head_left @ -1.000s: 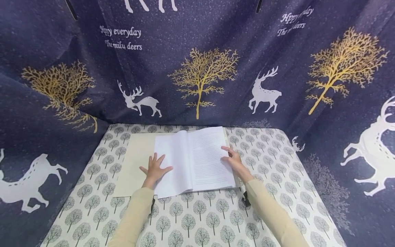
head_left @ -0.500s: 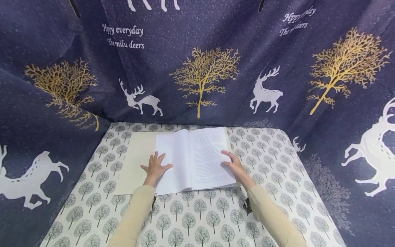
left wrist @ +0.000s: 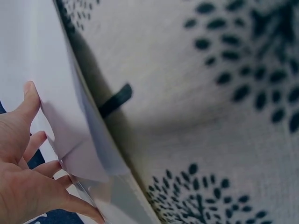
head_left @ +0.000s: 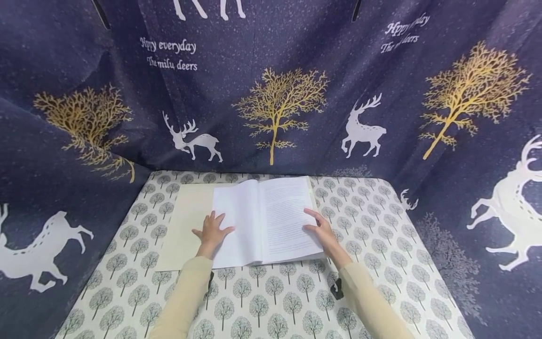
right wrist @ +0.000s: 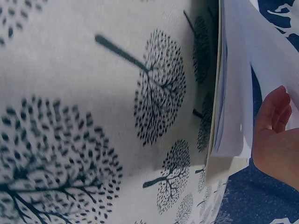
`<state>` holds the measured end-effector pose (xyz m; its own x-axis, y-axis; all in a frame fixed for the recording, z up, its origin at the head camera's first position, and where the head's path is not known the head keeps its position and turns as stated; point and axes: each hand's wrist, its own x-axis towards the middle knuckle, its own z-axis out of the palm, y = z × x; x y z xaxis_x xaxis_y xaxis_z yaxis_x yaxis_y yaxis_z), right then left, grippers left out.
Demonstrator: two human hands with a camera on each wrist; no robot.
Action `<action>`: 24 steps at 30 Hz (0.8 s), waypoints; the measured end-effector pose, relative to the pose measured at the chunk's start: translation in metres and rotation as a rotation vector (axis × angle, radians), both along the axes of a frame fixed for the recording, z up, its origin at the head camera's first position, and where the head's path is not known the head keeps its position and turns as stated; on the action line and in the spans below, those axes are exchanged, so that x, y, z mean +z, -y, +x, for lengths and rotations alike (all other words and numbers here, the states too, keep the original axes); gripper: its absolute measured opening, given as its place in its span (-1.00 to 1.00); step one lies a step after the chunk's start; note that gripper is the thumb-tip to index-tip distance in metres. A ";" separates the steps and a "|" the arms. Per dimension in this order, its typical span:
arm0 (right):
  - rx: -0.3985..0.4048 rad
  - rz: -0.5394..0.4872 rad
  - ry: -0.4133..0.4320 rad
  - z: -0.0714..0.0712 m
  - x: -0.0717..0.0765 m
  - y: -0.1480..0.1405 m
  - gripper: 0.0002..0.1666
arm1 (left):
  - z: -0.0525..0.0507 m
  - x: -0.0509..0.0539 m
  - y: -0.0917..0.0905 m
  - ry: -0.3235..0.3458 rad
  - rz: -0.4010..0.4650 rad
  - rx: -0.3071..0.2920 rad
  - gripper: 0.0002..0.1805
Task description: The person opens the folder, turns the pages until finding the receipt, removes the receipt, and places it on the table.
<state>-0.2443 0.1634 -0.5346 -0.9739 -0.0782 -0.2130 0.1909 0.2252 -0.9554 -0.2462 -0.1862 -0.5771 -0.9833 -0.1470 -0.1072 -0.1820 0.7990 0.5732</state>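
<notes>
An open booklet of white sheets lies on the table, its left page (head_left: 239,245) blank and its right page (head_left: 283,216) covered in printed lines. The cream cover (head_left: 184,230) extends out from under the left page. My left hand (head_left: 211,233) rests with spread fingers across the left page's outer edge and the cover. At the printed page's outer edge is my right hand (head_left: 323,234), thumb and forefinger apart over the paper. The right wrist view shows that hand (right wrist: 275,140) beside the stacked sheets (right wrist: 236,102); its fingertips are partly hidden.
A white tablecloth (head_left: 275,301) printed with dark trees covers the table. Behind and at the sides hangs a dark blue curtain (head_left: 305,42) with deer and golden trees. A black wrist device (head_left: 337,288) shows beside the right sleeve.
My right hand has shifted slightly down along the printed page's edge, and its forefinger now lies lower. The left hand stays spread in place; the booklet looks nearly the same.
</notes>
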 end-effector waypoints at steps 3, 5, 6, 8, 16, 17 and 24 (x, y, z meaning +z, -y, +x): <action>-0.015 -0.023 -0.006 0.002 -0.004 0.000 -0.21 | 0.000 0.001 0.001 0.008 0.001 -0.001 -0.21; -0.021 -0.049 -0.007 0.003 -0.003 0.000 -0.20 | 0.000 0.002 0.001 0.013 0.000 -0.001 -0.21; -0.026 -0.062 -0.004 0.004 -0.003 0.000 -0.20 | 0.000 0.002 0.000 0.014 0.001 -0.001 -0.21; -0.033 -0.081 -0.002 0.005 -0.002 -0.001 -0.20 | 0.000 0.002 0.000 0.013 0.001 -0.003 -0.21; -0.050 -0.094 -0.002 0.015 0.007 0.003 -0.19 | 0.000 -0.003 0.003 0.024 0.019 -0.011 -0.21; -0.054 -0.099 -0.005 0.016 0.008 0.004 -0.19 | 0.000 -0.004 0.004 0.024 0.022 -0.012 -0.21; -0.078 -0.123 -0.045 0.022 0.016 0.010 -0.21 | -0.001 -0.002 0.004 0.033 0.023 -0.022 -0.21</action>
<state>-0.2223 0.1536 -0.5187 -0.9863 -0.0251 -0.1628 0.1599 0.0919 -0.9828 -0.2468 -0.1905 -0.5791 -0.9821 -0.1222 -0.1431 -0.1836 0.7896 0.5856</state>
